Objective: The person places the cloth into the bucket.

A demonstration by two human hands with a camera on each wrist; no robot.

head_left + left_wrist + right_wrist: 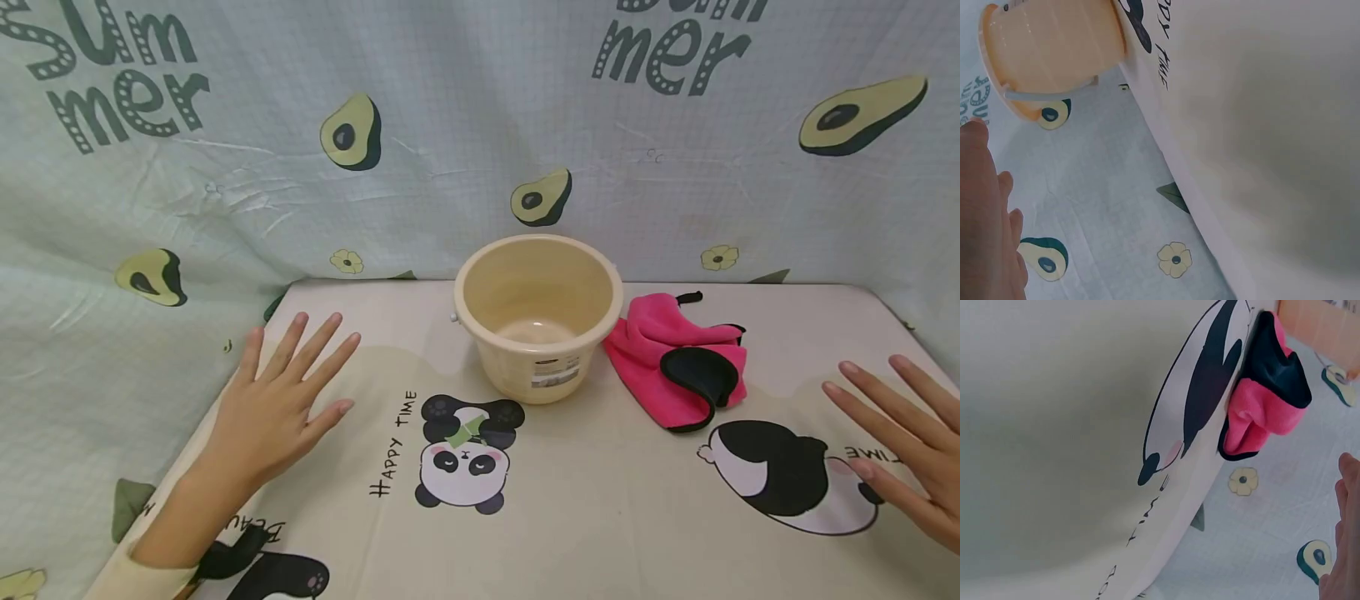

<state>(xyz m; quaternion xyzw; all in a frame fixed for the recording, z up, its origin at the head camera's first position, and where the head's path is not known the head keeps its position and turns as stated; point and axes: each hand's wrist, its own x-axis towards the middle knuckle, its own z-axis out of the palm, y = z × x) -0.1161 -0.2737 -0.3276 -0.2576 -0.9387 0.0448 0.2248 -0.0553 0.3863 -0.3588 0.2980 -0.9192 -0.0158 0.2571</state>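
Observation:
A cream plastic bucket stands upright near the back of the table, with a label on its front. Just right of it lies a crumpled pink cloth with black trim, which also shows in the right wrist view. My left hand is held over the table's left side, fingers straight and spread, apart from the bucket. On the far right, my right hand has its fingers extended, with nothing in it; the frame edge cuts it off. In the left wrist view, a pale handle hangs along the bucket's side.
The white tablecloth carries printed pandas and lettering. Behind the table hangs a pale curtain printed with avocados and flowers. It also runs along the left side.

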